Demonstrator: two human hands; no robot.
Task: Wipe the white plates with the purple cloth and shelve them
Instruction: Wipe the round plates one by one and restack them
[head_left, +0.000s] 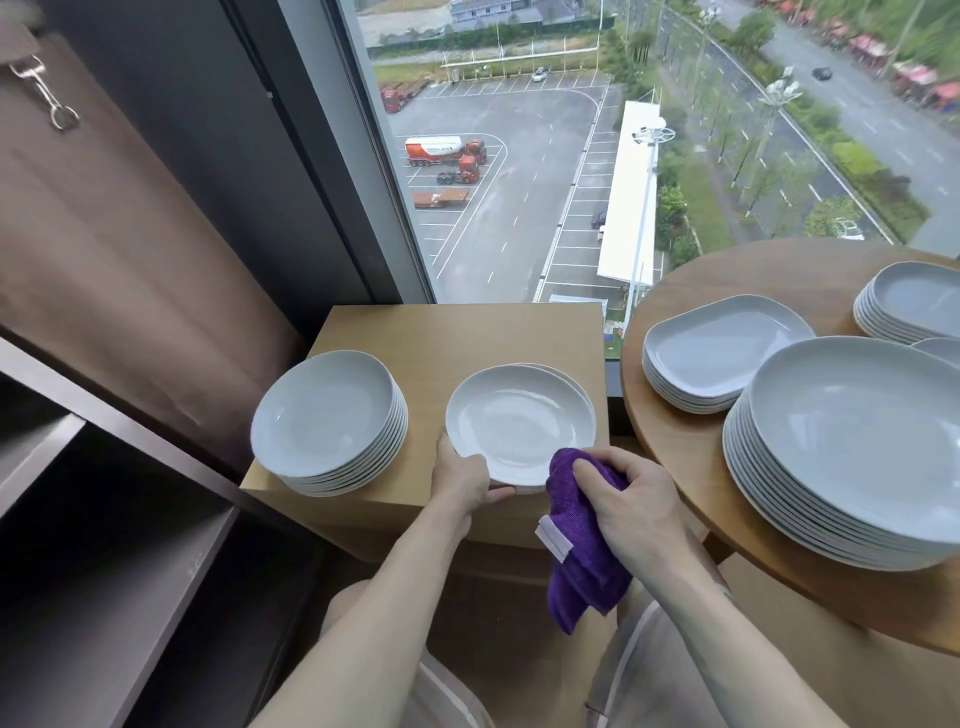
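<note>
A dark shelf unit (119, 519) fills the lower left of the frame. Right of it, a small wooden table (457, 332) by the window (519, 156) carries a stack of white plates (330, 421). Beside that stack, the person's left hand (462, 480) grips the near rim of a single white plate (519, 423) that sits over another plate. The right hand (631, 501) clutches a bunched purple cloth (582, 540) at that plate's near right edge. At far right, a round wooden table (691, 452) carries three more plate stacks: a large one (852, 447) nearest, two smaller ones (722, 351) (914, 304) behind.
</note>
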